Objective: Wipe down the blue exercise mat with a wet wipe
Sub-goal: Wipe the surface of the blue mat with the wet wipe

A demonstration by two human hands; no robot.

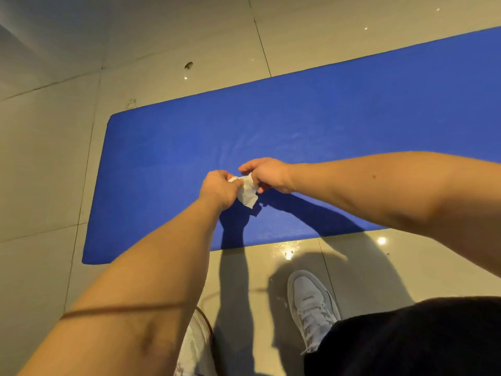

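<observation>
1. Grip: left hand (219,189) and right hand (268,173) both pinch one wipe (248,195), fingers curled on it. It is held in the air over the middle of the mat (162,158), and the shadow below suggests it is not touching.
2. Risk: the wipe is bunched small. If it goes down like that, the contact patch is tiny and coverage will be streaky. Probably being unfolded or refolded; can't tell which.
3. Risk: pulling from both sides could tear a thin wet sheet. It could also slip out of one pinch and drop onto the mat or floor (46,164).
4. Risk: the mat lies loose on glossy tile. Hard strokes could slide or ruck it, mostly at the near edge.
5. Risk: shiny wet-looking specks on the floor just off the mat's near edge, ahead of the shoe (311,302). Slip hazard when leaning in. Can't confirm it's water.
6. Risk: the mat runs out of frame to the right. The far side needs a long reach, so it's easy to miss.
7. Mat look: bright blue, flat, rounded corners, left end in view, matte fine texture. Faint pale streaks across the middle beyond the hands, maybe damp trails (a guess). No obvious dirt.
8. Wipe look: white, crumpled, limp, with the lower flap hanging under the hands. Wetness not readable.
</observation>
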